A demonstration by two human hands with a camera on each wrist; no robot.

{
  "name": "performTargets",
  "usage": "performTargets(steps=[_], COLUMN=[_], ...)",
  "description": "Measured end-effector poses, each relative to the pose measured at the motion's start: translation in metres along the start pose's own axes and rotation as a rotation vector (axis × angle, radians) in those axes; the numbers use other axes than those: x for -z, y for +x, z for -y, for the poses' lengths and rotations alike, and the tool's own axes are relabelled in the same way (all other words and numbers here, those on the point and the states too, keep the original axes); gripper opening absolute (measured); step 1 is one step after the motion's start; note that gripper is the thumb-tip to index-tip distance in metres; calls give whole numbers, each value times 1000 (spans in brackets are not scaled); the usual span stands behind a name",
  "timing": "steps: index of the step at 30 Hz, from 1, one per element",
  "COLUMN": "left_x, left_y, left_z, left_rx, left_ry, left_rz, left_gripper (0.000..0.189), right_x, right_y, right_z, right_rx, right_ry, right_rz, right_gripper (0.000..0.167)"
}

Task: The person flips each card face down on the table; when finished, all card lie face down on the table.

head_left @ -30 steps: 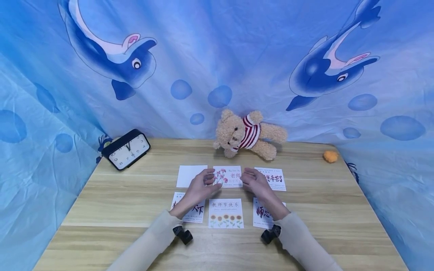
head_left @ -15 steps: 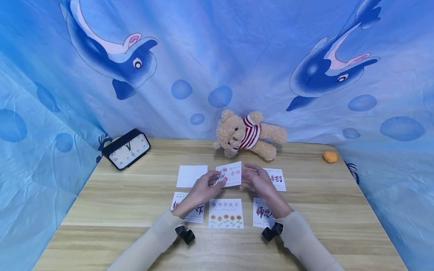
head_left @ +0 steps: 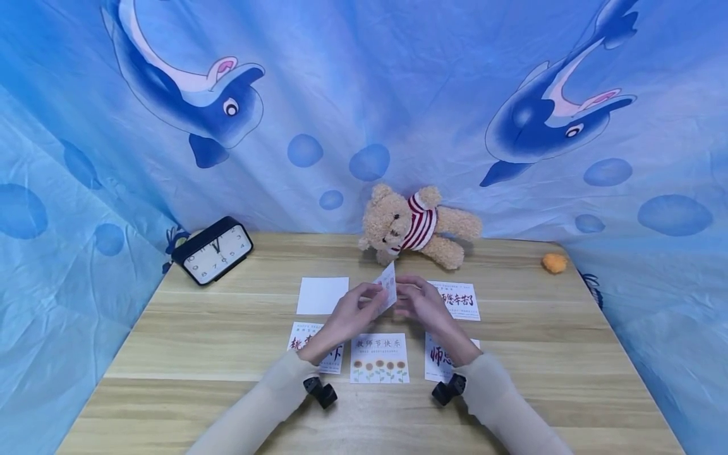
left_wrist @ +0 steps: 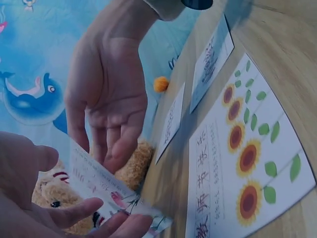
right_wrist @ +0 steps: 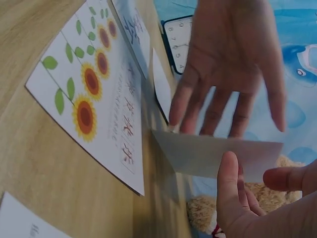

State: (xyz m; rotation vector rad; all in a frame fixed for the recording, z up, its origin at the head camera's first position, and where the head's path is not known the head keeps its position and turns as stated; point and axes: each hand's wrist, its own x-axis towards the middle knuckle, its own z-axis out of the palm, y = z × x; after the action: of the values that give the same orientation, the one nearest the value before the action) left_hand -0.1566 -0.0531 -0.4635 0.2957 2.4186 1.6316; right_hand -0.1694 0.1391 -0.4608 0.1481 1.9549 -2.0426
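A card printed with pink flowers and characters (head_left: 388,285) stands raised and tilted between the two hands. My left hand (head_left: 349,313) pinches its left side. Its white back (right_wrist: 213,156) faces the right wrist camera. Close to the card's other side is my right hand (head_left: 423,306), its fingers loosely bent and thumb apart, not closed round it. Below the hands lies a sunflower card (head_left: 378,360). A blank white card (head_left: 322,295) is flat to the left. The left forearm partly hides a card with dark red characters (head_left: 306,332).
Two more lettered cards, an upper one (head_left: 465,302) and a lower one (head_left: 436,361), lie at the right under the right arm. Along the back are a black clock (head_left: 216,253), a teddy bear (head_left: 418,227) and an orange fuzzy ball (head_left: 554,263). A dolphin-printed curtain (head_left: 341,95) borders the wooden table.
The flower card has come up off the table in the left hand and turned from flat to nearly edge-on. Both hands have drawn closer together around it.
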Motion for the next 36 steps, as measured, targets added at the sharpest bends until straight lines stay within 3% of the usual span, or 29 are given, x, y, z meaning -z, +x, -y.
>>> performTargets(steps=[8, 13, 19, 24, 30, 36], left_x=[-1, 2, 4, 6, 10, 17], left_y=[2, -1, -2, -3, -2, -2], left_z=[-4, -7, -8, -3, 2, 6], left_rx=[6, -14, -35, -49, -50, -58], left_ry=[-150, -191, -295, -353, -371, -295], left_rz=[-4, -42, -99, -132, -143, -151], left_gripper=[47, 45, 34, 37, 53, 55], right_x=[-9, -11, -10, -6, -2, 5], right_y=[0, 1, 2, 3, 5, 8], right_z=[-6, -9, -12, -14, -14, -10], right_rx=[19, 33, 33, 10, -7, 5], right_ry=[-48, -107, -199, -282, -336, -357], right_rz=[10, -9, -45, -73, -151, -194], right_gripper=[43, 44, 56, 66, 72, 61])
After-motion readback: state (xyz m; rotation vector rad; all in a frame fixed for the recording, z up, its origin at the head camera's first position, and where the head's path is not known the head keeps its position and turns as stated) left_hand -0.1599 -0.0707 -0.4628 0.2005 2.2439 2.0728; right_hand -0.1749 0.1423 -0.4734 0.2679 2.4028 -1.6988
